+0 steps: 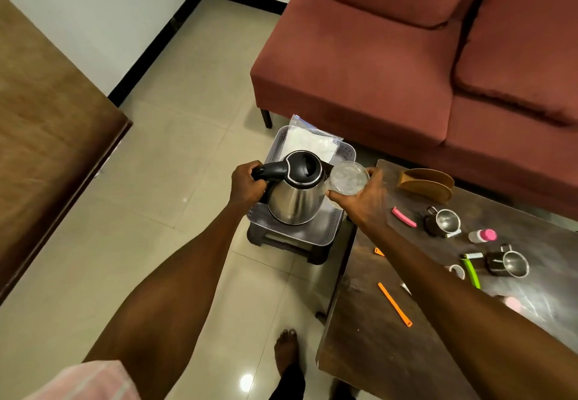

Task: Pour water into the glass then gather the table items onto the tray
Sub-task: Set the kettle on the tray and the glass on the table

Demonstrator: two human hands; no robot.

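Gripping the kettle handle at frame centre, the left hand tilts it over the tray; the right hand's grip curls round the glass beside its spout.

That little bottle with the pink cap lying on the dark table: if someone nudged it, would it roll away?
Probably. The bottle lies on its side and looks round, so a nudge across its length would likely roll it. It looks small and plastic, so likely light and not fragile. The table looks smooth, so it may slide easily.

A red sofa stands behind; a wooden tabletop sits left.
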